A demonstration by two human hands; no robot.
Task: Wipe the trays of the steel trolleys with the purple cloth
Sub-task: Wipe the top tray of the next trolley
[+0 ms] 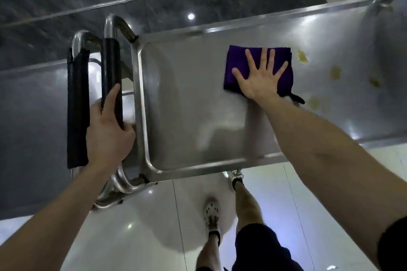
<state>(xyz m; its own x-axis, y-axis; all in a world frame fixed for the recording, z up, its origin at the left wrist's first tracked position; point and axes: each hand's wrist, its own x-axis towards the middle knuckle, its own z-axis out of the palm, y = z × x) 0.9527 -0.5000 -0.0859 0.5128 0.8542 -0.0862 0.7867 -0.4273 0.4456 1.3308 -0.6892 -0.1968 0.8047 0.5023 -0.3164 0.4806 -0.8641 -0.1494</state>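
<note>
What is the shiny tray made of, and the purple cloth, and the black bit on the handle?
The tray looks like steel, smooth and glossy, since it reflects lights and blurry shapes. The purple cloth: soft woven fabric, possibly microfibre; it looks matte, fuzzy and folded. The black handle cover: perhaps rubber, foam or tape; dull, hard to tell.

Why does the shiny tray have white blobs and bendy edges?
In the head view, the white blobs are glare, probably from overhead lights, on the steel tray; the wide-angle lens curves the tray's straight rim; the left hand on the black handle looks a little smeared, the right hand on the purple cloth sharper.
</note>
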